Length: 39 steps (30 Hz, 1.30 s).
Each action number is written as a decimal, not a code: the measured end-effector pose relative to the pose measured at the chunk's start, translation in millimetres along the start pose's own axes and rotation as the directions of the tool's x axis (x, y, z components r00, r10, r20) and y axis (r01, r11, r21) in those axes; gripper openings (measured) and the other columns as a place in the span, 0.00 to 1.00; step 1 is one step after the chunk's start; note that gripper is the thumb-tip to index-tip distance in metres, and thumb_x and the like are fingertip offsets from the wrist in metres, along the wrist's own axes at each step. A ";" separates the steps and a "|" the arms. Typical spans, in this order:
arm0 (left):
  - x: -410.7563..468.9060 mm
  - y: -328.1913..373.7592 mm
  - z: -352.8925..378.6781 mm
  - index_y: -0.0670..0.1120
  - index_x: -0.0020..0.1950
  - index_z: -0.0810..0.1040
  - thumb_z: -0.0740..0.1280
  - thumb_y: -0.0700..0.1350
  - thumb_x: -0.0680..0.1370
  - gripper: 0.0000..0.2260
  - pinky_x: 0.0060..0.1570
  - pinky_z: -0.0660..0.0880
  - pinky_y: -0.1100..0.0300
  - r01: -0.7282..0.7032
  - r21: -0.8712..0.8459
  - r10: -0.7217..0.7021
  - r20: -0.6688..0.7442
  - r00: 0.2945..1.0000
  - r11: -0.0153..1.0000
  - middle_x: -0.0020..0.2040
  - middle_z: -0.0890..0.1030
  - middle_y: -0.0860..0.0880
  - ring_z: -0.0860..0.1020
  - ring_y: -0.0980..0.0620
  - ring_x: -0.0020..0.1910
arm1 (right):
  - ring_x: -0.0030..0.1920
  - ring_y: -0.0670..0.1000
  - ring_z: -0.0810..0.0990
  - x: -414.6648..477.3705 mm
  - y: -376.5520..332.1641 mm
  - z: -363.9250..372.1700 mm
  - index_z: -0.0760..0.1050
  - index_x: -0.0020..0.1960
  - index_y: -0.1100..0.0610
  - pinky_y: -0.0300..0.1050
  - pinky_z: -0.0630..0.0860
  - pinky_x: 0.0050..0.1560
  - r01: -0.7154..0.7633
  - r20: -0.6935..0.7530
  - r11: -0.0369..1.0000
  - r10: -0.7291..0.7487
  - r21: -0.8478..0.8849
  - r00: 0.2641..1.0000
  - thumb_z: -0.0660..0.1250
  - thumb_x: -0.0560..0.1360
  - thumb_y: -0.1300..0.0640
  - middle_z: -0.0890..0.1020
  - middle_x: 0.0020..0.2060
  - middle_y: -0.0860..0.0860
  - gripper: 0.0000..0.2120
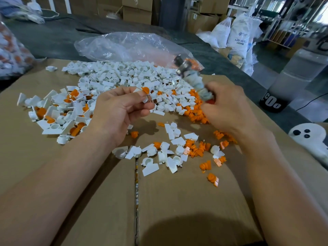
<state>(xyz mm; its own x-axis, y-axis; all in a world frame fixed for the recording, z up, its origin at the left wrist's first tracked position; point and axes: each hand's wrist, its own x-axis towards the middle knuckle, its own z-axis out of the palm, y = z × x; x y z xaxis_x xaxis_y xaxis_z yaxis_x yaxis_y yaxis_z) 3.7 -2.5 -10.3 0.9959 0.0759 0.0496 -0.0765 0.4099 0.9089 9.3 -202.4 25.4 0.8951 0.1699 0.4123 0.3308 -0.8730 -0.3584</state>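
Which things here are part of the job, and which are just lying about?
In the job: left hand pinching white-and-orange piece; right hand gripping blurred tool; white pieces; orange plugs.
Lying about: ABS resin sacks; cardboard boxes; white three-dotted shape.

You have soft, even daylight, brightest from the far upper right. A round, dim shadow lies on the cardboard (177, 201) at bottom centre. The tool (190, 75) in your right hand (229, 107) is smeared by motion blur. The clear bag (124, 45) shows mild glare, and the frame edges bow and soften.
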 end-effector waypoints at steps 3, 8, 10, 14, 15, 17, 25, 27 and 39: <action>0.6 0.0 -0.7 0.40 0.39 0.76 0.66 0.35 0.74 0.04 0.27 0.75 0.67 -0.018 -0.018 0.018 -0.014 1.000 1.000 0.30 0.82 0.48 0.81 0.53 0.30 | 0.38 0.45 0.66 -0.5 -5.6 12.2 0.72 0.52 0.54 0.32 0.61 0.34 0.068 0.114 0.995 -0.060 -0.070 0.992 0.63 0.70 0.62 0.71 0.40 0.47 0.11; 0.3 -0.3 0.0 0.40 0.40 0.76 0.66 0.35 0.75 0.04 0.28 0.76 0.66 -0.040 -0.032 0.039 -0.033 0.999 0.999 0.30 0.82 0.49 0.82 0.53 0.31 | 0.46 0.46 0.65 -2.8 -10.6 19.3 0.69 0.62 0.55 0.39 0.57 0.38 0.095 0.185 0.992 -0.079 -0.079 0.980 0.63 0.71 0.57 0.69 0.47 0.48 0.20; -0.2 -0.7 0.5 0.41 0.40 0.75 0.66 0.35 0.74 0.04 0.28 0.76 0.66 -0.046 -0.024 0.045 -0.035 0.998 0.999 0.30 0.82 0.49 0.82 0.53 0.31 | 0.46 0.46 0.66 -3.0 -12.1 19.1 0.69 0.62 0.56 0.38 0.61 0.37 0.096 0.210 0.994 -0.082 -0.060 0.974 0.63 0.71 0.56 0.69 0.47 0.49 0.19; -0.8 -0.5 1.6 0.41 0.39 0.75 0.66 0.35 0.74 0.05 0.29 0.76 0.66 -0.066 -0.015 0.065 -0.032 0.997 0.998 0.30 0.82 0.50 0.82 0.54 0.31 | 0.45 0.48 0.67 -4.2 -16.1 21.0 0.69 0.59 0.55 0.35 0.63 0.38 0.092 0.265 0.995 -0.078 -0.039 0.961 0.62 0.72 0.55 0.69 0.45 0.49 0.15; -0.9 -0.4 1.8 0.42 0.39 0.75 0.66 0.35 0.74 0.05 0.29 0.76 0.66 -0.072 -0.018 0.071 -0.032 0.997 0.997 0.29 0.81 0.50 0.82 0.54 0.31 | 0.45 0.48 0.67 -4.7 -17.5 21.5 0.69 0.59 0.55 0.39 0.63 0.38 0.090 0.280 0.995 -0.076 -0.035 0.957 0.62 0.73 0.54 0.69 0.45 0.49 0.15; -1.0 -0.5 2.4 0.42 0.39 0.75 0.66 0.35 0.74 0.06 0.29 0.76 0.66 -0.083 -0.028 0.082 -0.037 0.996 0.996 0.29 0.81 0.49 0.81 0.54 0.30 | 0.43 0.47 0.66 -5.2 -19.8 22.5 0.69 0.58 0.55 0.41 0.63 0.37 0.092 0.304 0.995 -0.080 -0.025 0.949 0.62 0.73 0.55 0.69 0.45 0.49 0.14; -1.3 -0.9 2.9 0.42 0.38 0.75 0.65 0.34 0.75 0.07 0.29 0.76 0.66 -0.101 -0.022 0.101 -0.039 0.994 0.995 0.29 0.81 0.50 0.81 0.54 0.30 | 0.35 0.43 0.64 -7.2 -23.9 21.4 0.65 0.46 0.53 0.30 0.60 0.33 0.100 0.359 0.995 -0.091 -0.005 0.929 0.61 0.73 0.56 0.65 0.35 0.44 0.05; -1.6 -0.9 3.1 0.42 0.38 0.75 0.65 0.34 0.75 0.07 0.29 0.76 0.66 -0.105 -0.011 0.104 -0.038 0.994 0.994 0.29 0.81 0.50 0.81 0.54 0.29 | 0.34 0.44 0.63 -8.6 -25.5 20.7 0.64 0.45 0.53 0.33 0.60 0.31 0.095 0.373 0.995 -0.089 0.003 0.924 0.61 0.74 0.56 0.65 0.34 0.45 0.05; 0.0 -1.4 1.2 0.42 0.37 0.75 0.65 0.34 0.75 0.07 0.28 0.75 0.67 -0.089 0.032 0.091 -0.053 0.994 0.995 0.27 0.80 0.48 0.81 0.54 0.29 | 0.32 0.44 0.65 -13.1 -34.7 20.3 0.60 0.38 0.49 0.40 0.57 0.29 0.017 0.439 0.999 -0.032 0.038 0.898 0.61 0.74 0.57 0.67 0.33 0.46 0.10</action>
<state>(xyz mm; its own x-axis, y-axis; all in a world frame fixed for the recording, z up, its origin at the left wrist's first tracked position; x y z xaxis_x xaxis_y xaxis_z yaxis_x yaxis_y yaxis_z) 3.9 -4.2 -11.1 0.9808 0.1611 0.1098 -0.1634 0.3717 0.9139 -7.9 -165.1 15.5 0.9244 0.3811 0.0141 0.3570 -0.8518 -0.3833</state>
